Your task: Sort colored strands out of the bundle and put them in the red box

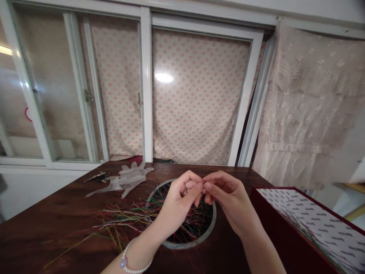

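Above a round container with a pale rim (pixel 213 226), my left hand (pixel 181 203) and my right hand (pixel 229 198) meet fingertip to fingertip. Both pinch thumb against index finger. Whatever is between the fingertips is too small or hidden to make out. Thin coloured wires (pixel 128 216) in red, green, yellow and white fill the container and spill over its left side onto the dark wooden table (pixel 37 228). My hands cover part of the container and its wires. A beaded bracelet (pixel 135 271) circles my left wrist.
Clear plastic gloves (pixel 128 180) lie flat at the back left, with a bunch of keys (pixel 98 176) beside them. At the right stands a dark red box (pixel 273 220) with a white printed lining, holding long coloured wires (pixel 316 239). Curtained windows (pixel 196 99) rise behind the table.
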Available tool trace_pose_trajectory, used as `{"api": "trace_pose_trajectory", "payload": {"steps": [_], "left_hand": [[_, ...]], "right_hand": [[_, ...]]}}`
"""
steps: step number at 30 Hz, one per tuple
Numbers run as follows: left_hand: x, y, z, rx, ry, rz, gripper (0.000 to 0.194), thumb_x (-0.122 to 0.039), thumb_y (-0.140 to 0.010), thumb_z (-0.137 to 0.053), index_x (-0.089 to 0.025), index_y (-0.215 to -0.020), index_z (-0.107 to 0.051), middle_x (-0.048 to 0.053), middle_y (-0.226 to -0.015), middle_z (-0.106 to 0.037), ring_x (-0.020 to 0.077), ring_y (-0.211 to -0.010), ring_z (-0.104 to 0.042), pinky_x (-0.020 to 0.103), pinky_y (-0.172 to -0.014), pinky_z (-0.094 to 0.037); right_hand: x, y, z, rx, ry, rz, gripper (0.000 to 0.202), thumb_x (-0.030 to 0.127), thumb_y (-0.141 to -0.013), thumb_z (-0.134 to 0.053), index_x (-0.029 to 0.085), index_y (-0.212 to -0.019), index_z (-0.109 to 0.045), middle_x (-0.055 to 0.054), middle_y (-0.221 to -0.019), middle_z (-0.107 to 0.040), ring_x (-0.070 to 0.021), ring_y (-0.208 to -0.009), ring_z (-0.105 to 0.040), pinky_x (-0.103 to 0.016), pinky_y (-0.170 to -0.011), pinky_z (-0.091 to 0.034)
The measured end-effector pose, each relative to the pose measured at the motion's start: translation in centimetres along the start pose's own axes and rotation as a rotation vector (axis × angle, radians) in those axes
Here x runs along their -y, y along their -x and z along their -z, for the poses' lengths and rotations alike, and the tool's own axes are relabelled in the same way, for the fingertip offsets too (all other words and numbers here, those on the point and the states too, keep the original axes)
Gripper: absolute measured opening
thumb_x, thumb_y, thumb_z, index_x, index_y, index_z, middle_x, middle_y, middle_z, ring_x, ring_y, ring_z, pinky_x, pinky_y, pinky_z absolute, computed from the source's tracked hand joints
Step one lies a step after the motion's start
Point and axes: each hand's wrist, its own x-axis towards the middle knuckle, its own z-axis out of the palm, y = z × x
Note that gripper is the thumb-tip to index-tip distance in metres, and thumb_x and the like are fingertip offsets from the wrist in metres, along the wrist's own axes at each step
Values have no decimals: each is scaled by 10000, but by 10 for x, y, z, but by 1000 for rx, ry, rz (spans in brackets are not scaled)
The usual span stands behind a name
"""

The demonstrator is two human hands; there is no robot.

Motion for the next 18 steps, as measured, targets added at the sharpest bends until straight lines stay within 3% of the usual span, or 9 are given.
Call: {"api": "trace_pose_trajectory", "payload": {"steps": [8, 12, 18], "left_hand": [[-5, 3, 1, -54, -145, 18, 131, -263, -836, -582, -151, -766, -579, -44, -526, -475, 71, -469, -409, 189, -444, -278], [-4, 5, -1, -65, -215, -11, 88, -239, -815, -596, -158, -782, -605, -44, -527, -465, 78, -472, -392, 205, -450, -281], [0, 4, -1, -115, -413, -118, 93, -188, -804, -585, -149, -783, -666, -63, -476, -393, 66, -426, -313, 213, -423, -244]], "right_hand": [[1, 2, 4, -66, 52, 61, 62, 233, -722, -729, 188, -734, -688, 20, -605, -630, -73, -533, -591, -175, -509, -495], [4, 3, 2, -78, -3, 103, 65, 176, -691, -744, 202, -681, -685, 27, -691, -623, -58, -571, -580, -167, -535, -476], [6, 5, 1, -63, 45, 111, 63, 213, -691, -747, 200, -665, -691, 23, -649, -573, -57, -560, -515, -170, -514, -424]]}}
